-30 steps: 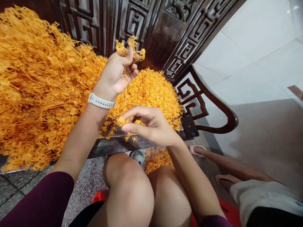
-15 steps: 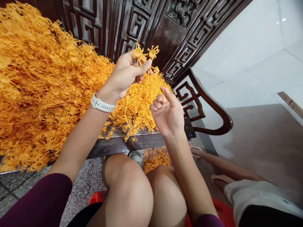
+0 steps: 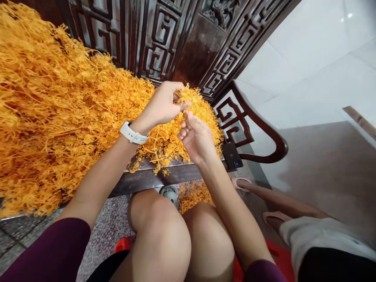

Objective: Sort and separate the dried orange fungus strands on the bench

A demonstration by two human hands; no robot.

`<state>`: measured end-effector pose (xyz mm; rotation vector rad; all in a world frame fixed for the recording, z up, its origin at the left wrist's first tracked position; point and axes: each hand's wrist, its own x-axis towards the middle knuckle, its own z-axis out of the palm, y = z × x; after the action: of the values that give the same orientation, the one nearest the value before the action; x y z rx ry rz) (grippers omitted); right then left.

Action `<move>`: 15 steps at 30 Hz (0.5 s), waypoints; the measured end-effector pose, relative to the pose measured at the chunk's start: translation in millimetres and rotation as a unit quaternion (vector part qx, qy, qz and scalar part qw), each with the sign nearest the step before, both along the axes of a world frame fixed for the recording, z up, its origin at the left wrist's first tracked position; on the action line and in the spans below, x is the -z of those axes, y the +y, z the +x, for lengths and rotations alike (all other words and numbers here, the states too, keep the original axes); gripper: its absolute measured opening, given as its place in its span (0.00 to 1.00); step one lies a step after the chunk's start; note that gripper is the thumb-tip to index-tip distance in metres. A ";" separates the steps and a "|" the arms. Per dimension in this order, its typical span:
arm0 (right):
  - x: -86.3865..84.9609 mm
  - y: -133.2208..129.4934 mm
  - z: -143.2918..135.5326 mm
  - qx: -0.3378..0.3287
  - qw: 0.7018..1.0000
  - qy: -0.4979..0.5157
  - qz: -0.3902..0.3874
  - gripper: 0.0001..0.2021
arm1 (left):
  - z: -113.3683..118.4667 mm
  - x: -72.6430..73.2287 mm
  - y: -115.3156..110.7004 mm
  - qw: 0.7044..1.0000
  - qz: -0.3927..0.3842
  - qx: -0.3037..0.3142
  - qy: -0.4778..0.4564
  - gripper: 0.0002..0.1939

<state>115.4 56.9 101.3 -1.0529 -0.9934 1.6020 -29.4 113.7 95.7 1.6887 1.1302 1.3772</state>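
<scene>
My left hand point(image 3: 166, 103), with a white watch band on its wrist, pinches an orange branched plastic piece point(image 3: 185, 93) with small spiky ends. The piece blends into the orange heap behind it. Just below and to the right, my right hand point(image 3: 198, 137) has its fingers curled and thumb pressed in, close to the left fingertips. Whatever sits between those right fingers is too small to make out. A large heap of the same orange pieces point(image 3: 73, 105) spreads over the dark wooden bench point(image 3: 141, 181), beneath and left of both hands.
The bench has a carved lattice back point(image 3: 160, 37) and a curved armrest point(image 3: 264, 129). A dark phone point(image 3: 232, 156) lies at the seat's right end. More orange pieces point(image 3: 195, 195) lie on the floor under it. Another person's legs point(image 3: 279, 201) are at the right.
My left hand has come down with the orange piece, toward the heap. My right hand has moved up and left, and the two hands' fingertips are now nearly together.
</scene>
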 end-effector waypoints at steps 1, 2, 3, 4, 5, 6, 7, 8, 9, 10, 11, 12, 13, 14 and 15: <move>6.5 -0.4 -3.2 -0.019 1.000 0.004 -0.017 0.11 | -3.1 1.3 1.0 0.998 0.007 -0.037 0.052 0.10; 12.7 -0.7 -6.8 -0.037 0.999 0.010 -0.037 0.12 | -6.3 2.0 1.7 0.992 0.014 -0.068 0.106 0.09; 18.1 -0.7 -10.5 -0.051 0.997 0.017 -0.056 0.13 | -9.3 2.4 1.9 0.983 0.022 -0.088 0.158 0.08; 22.5 -0.2 -13.9 -0.060 0.995 0.025 -0.073 0.13 | -11.6 2.3 1.7 0.973 0.028 -0.099 0.205 0.06; 25.7 0.8 -16.6 -0.064 0.994 0.035 -0.087 0.14 | -13.2 2.0 1.2 0.964 0.031 -0.107 0.243 0.05; 27.8 2.4 -18.2 -0.066 0.992 0.043 -0.098 0.14 | -13.6 1.7 0.4 0.955 0.031 -0.114 0.272 0.03; 29.2 4.5 -18.7 -0.069 0.991 0.049 -0.105 0.14 | -13.0 1.5 -0.5 0.948 0.028 -0.121 0.292 0.02; 30.2 6.8 -18.3 -0.073 0.990 0.052 -0.108 0.14 | -11.3 1.8 -1.5 0.944 0.022 -0.126 0.304 0.03; 31.3 9.1 -17.0 -0.076 0.990 0.050 -0.107 0.13 | -8.8 2.5 -2.4 0.942 0.015 -0.130 0.310 0.04; 32.6 10.8 -15.2 -0.079 0.991 0.043 -0.102 0.14 | -5.9 4.0 -3.1 0.942 0.010 -0.134 0.308 0.05; 34.3 11.3 -13.2 -0.080 0.992 0.035 -0.093 0.14 | -3.3 6.0 -3.2 0.945 0.010 -0.135 0.299 0.06; 36.2 10.0 -11.4 -0.081 0.993 0.023 -0.079 0.15 | -1.5 8.7 -2.5 0.949 0.013 -0.137 0.284 0.06; 38.0 6.5 -10.1 -0.091 0.994 0.004 -0.060 0.16 | -1.4 11.9 -0.8 0.952 0.018 -0.149 0.266 0.08; 39.3 0.5 -9.7 -0.119 0.992 -0.023 -0.038 0.17 | -3.5 15.5 2.2 0.954 0.022 -0.168 0.246 0.09; 39.8 -7.8 -10.2 -0.170 0.984 -0.056 -0.015 0.17 | -7.9 19.1 6.5 0.955 0.022 -0.190 0.227 0.10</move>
<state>105.1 49.1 61.5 -1.0425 -1.2824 1.8522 -37.3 120.2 76.6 1.9514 1.7708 1.2691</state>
